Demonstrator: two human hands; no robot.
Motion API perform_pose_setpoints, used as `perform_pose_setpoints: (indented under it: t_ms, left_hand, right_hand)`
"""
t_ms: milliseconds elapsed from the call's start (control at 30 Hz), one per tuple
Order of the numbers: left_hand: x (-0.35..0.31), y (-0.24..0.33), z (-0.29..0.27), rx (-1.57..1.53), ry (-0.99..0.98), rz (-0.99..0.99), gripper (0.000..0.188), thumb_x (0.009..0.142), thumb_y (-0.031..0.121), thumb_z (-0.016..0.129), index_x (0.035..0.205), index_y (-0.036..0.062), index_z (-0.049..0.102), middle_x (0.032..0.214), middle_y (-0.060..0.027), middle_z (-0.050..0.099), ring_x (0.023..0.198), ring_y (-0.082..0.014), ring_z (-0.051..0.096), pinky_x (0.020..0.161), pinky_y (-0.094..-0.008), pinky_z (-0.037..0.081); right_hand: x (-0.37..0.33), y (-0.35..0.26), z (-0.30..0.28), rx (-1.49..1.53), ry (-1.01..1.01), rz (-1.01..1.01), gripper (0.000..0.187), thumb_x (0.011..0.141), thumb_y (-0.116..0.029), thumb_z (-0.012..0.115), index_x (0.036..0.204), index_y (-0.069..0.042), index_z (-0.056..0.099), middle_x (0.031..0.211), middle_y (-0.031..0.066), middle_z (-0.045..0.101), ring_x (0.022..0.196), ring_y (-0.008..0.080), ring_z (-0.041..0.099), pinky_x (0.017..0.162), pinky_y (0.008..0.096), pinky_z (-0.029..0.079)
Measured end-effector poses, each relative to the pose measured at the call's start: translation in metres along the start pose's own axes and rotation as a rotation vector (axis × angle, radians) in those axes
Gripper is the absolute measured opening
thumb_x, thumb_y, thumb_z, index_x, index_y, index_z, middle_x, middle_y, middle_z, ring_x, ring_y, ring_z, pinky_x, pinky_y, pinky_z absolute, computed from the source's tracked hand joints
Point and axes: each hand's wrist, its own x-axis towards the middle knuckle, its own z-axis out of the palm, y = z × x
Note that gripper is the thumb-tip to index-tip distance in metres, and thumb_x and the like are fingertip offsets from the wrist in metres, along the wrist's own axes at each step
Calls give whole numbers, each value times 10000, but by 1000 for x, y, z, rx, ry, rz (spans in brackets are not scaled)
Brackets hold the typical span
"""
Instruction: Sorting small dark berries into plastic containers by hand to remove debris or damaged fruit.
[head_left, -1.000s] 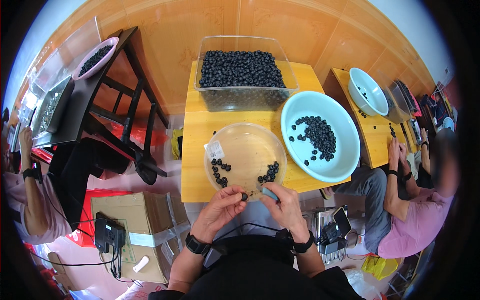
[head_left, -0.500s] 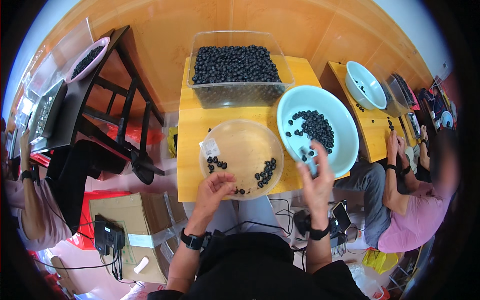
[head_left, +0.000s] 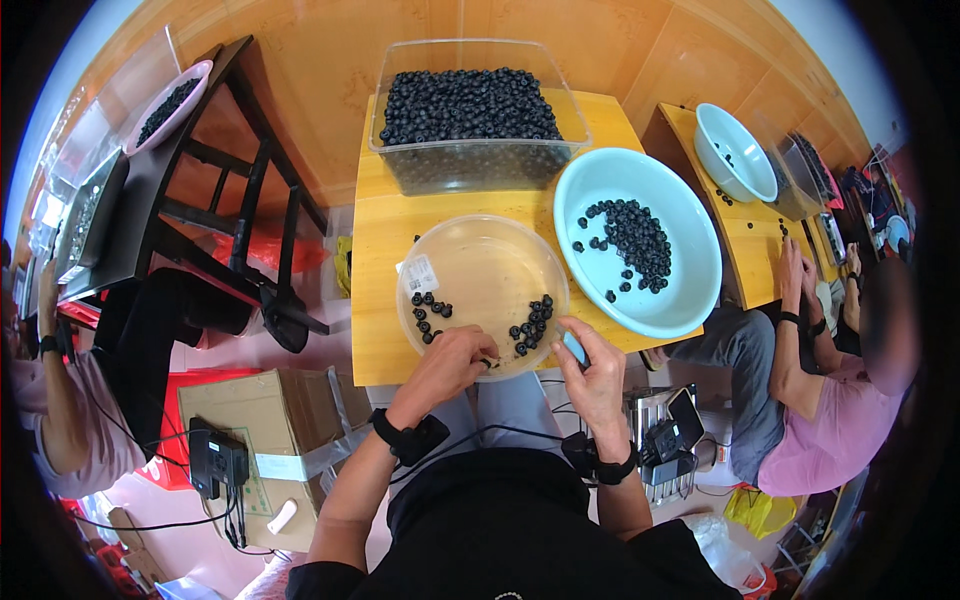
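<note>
A shallow clear round tray (head_left: 480, 260) on the yellow table holds loose blueberries in two groups, left and right. My left hand (head_left: 448, 368) is over its near rim, with the fingertips closed on a blueberry (head_left: 487, 362). Just right of that rim, my right hand (head_left: 597, 378) is wrapped round a small light-blue tool (head_left: 574, 347); the tool's working end is too small to make out. To the right stands a pale blue basin (head_left: 680, 309) with a heap of blueberries (head_left: 637, 240). Behind the tray, a clear rectangular bin (head_left: 480, 160) is filled with blueberries.
A neighbouring yellow table (head_left: 745, 260) at right bears another blue basin (head_left: 738, 150), and a person in pink (head_left: 835, 430) sits by it. Another person sits at left beside a dark table (head_left: 128, 230). A cardboard box (head_left: 245, 400) and black cables lie near my left.
My right hand has come from over the blue basin down to the tray's near right edge. My left hand has moved slightly right, its fingers now closed at the near rim.
</note>
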Motion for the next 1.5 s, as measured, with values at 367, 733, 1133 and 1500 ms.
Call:
perform_pose_setpoints:
  t_ms: [367,733,1133,1500]
  left_hand:
    - [-3,13,-11,-930,25,-278,107,891,62,584,938,-30,611,921,-89,644,843,-194,669,747,-296,562]
    - [-29,7,0,-1420,-1,-240,249,884,56,618,1123,-12,604,1032,-86,640,909,-163,655,814,-265,557]
    - [-30,4,7,-1613,16,-189,169,862,5,621,1031,10,611,981,-66,648,850,-136,657,764,-250,564]
    - [-28,13,6,-1596,5,-202,173,870,23,621,1041,10,598,943,-63,646,830,-126,655,744,-240,568]
  right_hand:
    - [-6,6,5,72,57,-6,222,801,-30,673,1018,8,650,748,139,651,589,159,596,550,274,454]
    - [-14,-16,16,162,-198,49,219,815,-84,670,1015,3,646,790,146,662,583,230,629,519,303,474]
    - [-15,-25,20,147,-248,-147,184,856,-186,632,956,-32,636,759,111,651,534,265,611,491,343,460]
    - [-15,-20,18,139,-231,-183,172,852,-187,637,938,-38,632,721,106,631,534,269,602,481,347,444]
